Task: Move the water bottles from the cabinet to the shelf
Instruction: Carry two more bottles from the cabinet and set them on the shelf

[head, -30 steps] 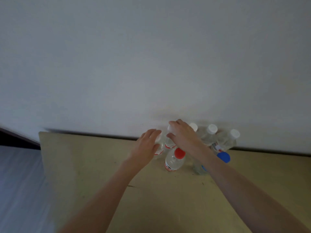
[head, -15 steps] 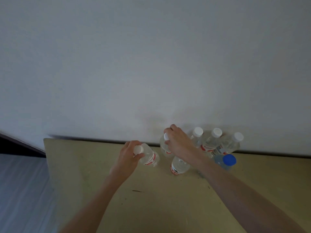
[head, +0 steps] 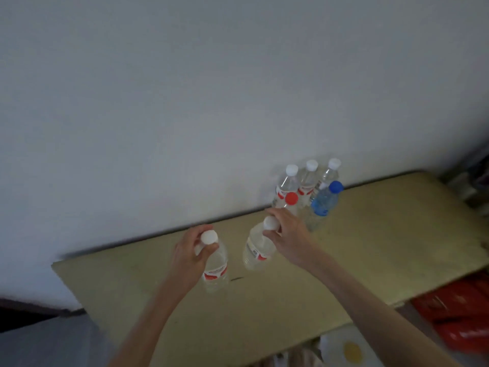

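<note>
My left hand (head: pixel 188 256) grips the neck of a clear white-capped water bottle (head: pixel 215 268) with a red label, held above the tan cabinet top (head: pixel 370 247). To its right my right hand (head: pixel 287 235) pinches the white cap end of a second clear bottle (head: pixel 258 250). Behind the right hand, against the wall, stand three white-capped bottles (head: pixel 307 178), a red-capped bottle (head: pixel 291 200) and a blue-capped bottle (head: pixel 324 202).
A white wall (head: pixel 211 102) rises directly behind the cabinet top. Red plastic bags (head: pixel 457 313) lie below its front right edge. Below the front edge a white object with a yellow spot (head: pixel 349 350) shows. Grey floor (head: pixel 39 343) lies to the lower left.
Both hands have pulled their bottles away from the cluster toward me. The view has swung left, so the remaining bottles now sit to the upper right.
</note>
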`<state>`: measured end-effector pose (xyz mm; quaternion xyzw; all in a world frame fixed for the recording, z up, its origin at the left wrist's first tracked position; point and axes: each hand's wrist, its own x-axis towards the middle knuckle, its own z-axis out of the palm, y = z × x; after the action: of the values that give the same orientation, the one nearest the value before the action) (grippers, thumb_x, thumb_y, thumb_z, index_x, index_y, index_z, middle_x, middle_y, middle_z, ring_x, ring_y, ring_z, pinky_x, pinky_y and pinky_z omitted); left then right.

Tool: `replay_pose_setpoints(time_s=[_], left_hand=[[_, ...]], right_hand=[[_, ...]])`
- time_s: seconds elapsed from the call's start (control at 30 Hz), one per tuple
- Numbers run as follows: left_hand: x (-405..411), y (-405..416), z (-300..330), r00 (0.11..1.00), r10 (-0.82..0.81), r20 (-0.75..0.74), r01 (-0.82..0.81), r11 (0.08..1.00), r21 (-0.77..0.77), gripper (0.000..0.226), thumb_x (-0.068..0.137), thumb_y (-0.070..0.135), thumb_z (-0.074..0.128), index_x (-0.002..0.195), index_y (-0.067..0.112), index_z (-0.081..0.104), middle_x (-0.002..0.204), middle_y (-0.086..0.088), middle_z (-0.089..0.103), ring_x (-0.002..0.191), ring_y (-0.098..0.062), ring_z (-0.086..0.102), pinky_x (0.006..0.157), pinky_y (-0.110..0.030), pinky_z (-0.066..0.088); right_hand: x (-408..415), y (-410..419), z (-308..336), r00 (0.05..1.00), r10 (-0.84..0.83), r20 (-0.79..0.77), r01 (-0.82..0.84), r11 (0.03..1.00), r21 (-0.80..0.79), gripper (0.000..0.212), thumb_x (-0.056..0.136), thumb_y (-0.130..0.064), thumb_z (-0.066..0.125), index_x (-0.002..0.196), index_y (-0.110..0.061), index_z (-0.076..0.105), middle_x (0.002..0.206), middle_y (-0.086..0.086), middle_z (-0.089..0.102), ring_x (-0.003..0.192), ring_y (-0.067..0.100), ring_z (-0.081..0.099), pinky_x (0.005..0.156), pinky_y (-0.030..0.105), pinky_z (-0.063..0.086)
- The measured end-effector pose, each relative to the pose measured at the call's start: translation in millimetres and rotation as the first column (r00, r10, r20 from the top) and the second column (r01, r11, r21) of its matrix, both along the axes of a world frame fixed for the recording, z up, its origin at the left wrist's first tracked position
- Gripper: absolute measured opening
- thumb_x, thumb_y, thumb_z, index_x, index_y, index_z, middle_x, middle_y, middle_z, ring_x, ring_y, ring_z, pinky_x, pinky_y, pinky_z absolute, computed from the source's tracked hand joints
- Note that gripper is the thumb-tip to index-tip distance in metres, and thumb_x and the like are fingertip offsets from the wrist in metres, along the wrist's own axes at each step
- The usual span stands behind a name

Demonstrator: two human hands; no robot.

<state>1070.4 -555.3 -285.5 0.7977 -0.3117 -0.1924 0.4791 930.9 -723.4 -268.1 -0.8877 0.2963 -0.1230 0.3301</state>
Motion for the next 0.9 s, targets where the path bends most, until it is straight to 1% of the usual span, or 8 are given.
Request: replay_pose_setpoints(time_s=[0.1,0.2,0.33,0.4,0.5,0.6,0.77,0.9], left_hand=[[-25.7,10.5,1.1,0.994,-0.107,0.001,0.107,0.994,-0.017,0.034,0.06,0.052,0.054,0.092,0.041,0.052,0.098,0.014,0.061,0.093,-0.015,0.06,0.086,-0.03,0.045],[-60.4,10.2,-3.2,0.959,-0.283,0.018,0.283,0.959,0.016,0.031,0.068,0.041,0.058,0.097,0.03,0.056,0.099,0.011,0.062,0.096,-0.017,0.06,0.088,-0.032,0.046],[-123.9,9.1,-13.7,0.865,-0.501,0.022,0.499,0.864,0.062,0.04,0.07,0.039,0.061,0.101,0.014,0.06,0.099,0.004,0.062,0.095,-0.019,0.06,0.085,-0.028,0.045],[-162.5,9.8,-18.0,0.81,-0.586,0.025,0.581,0.807,0.103,0.029,0.077,0.019,0.068,0.103,0.008,0.06,0.099,0.002,0.061,0.094,-0.021,0.059,0.08,-0.021,0.04],[-231.8,14.5,-16.1,0.7,-0.714,0.024,0.708,0.697,0.112,0.026,0.077,0.003,0.067,0.102,0.007,0.06,0.095,0.0,0.06,0.091,-0.021,0.057,0.071,-0.016,0.034],[-306.8,28.8,-11.9,0.573,-0.82,0.013,0.816,0.571,0.088,0.028,0.076,0.005,0.068,0.102,0.012,0.061,0.094,0.002,0.06,0.089,-0.017,0.056,0.071,-0.015,0.034],[-430.0,68.3,-17.0,0.374,-0.927,-0.036,0.927,0.372,0.058,0.027,0.077,0.009,0.067,0.1,0.019,0.057,0.105,-0.004,0.061,0.097,-0.02,0.055,0.085,-0.03,0.041],[-529.3,98.8,-21.6,0.151,-0.989,-0.002,0.987,0.151,0.062,0.026,0.077,0.007,0.067,0.102,0.012,0.061,0.102,0.0,0.062,0.096,-0.018,0.056,0.085,-0.024,0.041]], right_hand=[[-47.4,30.4,-1.4,0.979,-0.203,0.022,0.202,0.979,0.036,0.04,0.08,-0.017,0.066,0.118,-0.01,0.053,0.11,0.006,0.058,0.095,0.021,0.055,0.077,0.017,0.032],[-103.3,61.7,-8.7,0.945,-0.326,0.011,0.325,0.944,0.057,0.035,0.079,-0.015,0.067,0.111,-0.008,0.057,0.105,0.009,0.057,0.081,0.018,0.051,0.07,0.015,0.029],[-187.7,108.7,-17.7,0.895,-0.446,-0.014,0.446,0.893,0.056,0.031,0.083,-0.018,0.064,0.111,-0.008,0.055,0.108,0.007,0.053,0.094,0.023,0.054,0.073,0.016,0.03],[-231.8,133.7,-19.0,0.846,-0.533,-0.017,0.533,0.845,0.052,0.03,0.085,-0.022,0.061,0.112,-0.011,0.054,0.105,-0.001,0.049,0.092,0.016,0.051,0.073,0.016,0.03],[-302.2,174.4,-21.0,0.728,-0.685,-0.036,0.686,0.727,0.034,0.033,0.085,-0.026,0.061,0.115,-0.013,0.053,0.104,-0.002,0.048,0.089,0.016,0.048,0.078,0.028,0.037],[-376.2,225.2,-22.9,0.591,-0.807,0.022,0.806,0.591,0.041,0.031,0.083,-0.022,0.063,0.112,-0.012,0.055,0.104,-0.003,0.047,0.085,0.013,0.044,0.076,0.025,0.036],[-496.1,317.6,-32.2,0.383,-0.922,0.052,0.923,0.384,0.005,0.027,0.082,-0.017,0.065,0.106,-0.009,0.056,0.101,0.001,0.05,0.078,0.014,0.045,0.074,0.031,0.041],[-582.5,393.6,-33.3,0.219,-0.976,0.009,0.975,0.219,0.021,0.023,0.08,-0.013,0.064,0.1,-0.004,0.057,0.092,0.001,0.047,0.077,0.014,0.044,0.073,0.016,0.032]])
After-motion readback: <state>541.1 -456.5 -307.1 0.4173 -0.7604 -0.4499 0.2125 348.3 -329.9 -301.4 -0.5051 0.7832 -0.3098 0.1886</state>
